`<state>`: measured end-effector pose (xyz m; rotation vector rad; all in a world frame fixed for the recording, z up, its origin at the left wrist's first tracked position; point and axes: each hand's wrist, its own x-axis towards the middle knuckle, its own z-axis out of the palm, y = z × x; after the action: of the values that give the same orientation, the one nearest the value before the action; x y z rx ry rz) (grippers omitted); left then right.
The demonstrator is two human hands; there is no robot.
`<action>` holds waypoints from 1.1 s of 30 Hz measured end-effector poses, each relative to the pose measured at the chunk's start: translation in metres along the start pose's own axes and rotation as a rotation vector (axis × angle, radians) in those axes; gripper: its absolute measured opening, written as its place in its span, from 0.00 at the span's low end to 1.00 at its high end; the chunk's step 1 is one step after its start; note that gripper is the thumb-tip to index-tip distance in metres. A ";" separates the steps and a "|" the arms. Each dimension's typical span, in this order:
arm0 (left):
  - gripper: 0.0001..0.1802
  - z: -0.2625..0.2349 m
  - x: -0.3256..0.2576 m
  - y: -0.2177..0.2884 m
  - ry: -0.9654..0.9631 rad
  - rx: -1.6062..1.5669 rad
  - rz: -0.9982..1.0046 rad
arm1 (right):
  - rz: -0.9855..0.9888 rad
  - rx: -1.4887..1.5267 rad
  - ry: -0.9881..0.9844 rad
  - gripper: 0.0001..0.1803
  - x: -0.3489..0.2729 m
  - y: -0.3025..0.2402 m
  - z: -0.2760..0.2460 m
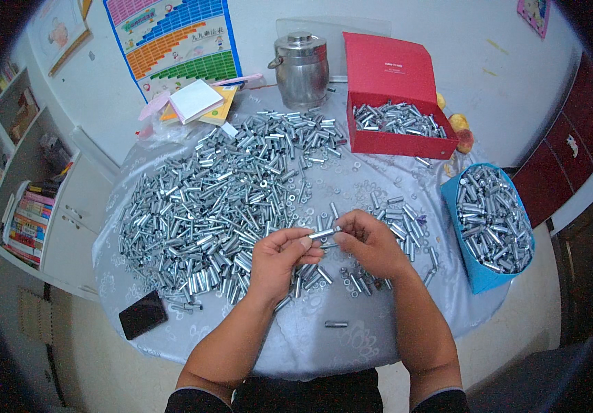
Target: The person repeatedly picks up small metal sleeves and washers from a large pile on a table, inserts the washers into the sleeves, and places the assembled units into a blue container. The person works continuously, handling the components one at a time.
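Note:
Over the middle of the table, my left hand (279,263) and my right hand (373,244) face each other. Between them is a shiny metal sleeve anchor (322,234), lying nearly level. The left thumb and fingers pinch one end. The right thumb and fingers close on the other end, and their tips hide whatever small part sits there. A large heap of loose metal sleeves and bolts (207,199) spreads to the left of and beyond my hands. Small washers (362,189) are scattered past my right hand. One single anchor (336,323) lies by itself near the front edge.
At the right stands a blue bin (475,265) full of metal anchors. Behind it an open red box (393,146) holds more. A steel pot (301,72), books (196,102) and a black phone (142,315) also rest on the cloth-covered table (296,351). Shelves (35,179) stand left.

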<state>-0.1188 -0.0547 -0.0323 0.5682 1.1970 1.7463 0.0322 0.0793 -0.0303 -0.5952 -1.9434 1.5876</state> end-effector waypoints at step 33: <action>0.11 0.004 0.001 -0.001 0.040 0.029 -0.024 | 0.235 -0.136 -0.025 0.10 0.002 -0.012 -0.009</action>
<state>-0.1156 -0.0519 -0.0319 0.5361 1.2535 1.7297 0.0373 0.0848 -0.0168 -0.8922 -2.0746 1.6146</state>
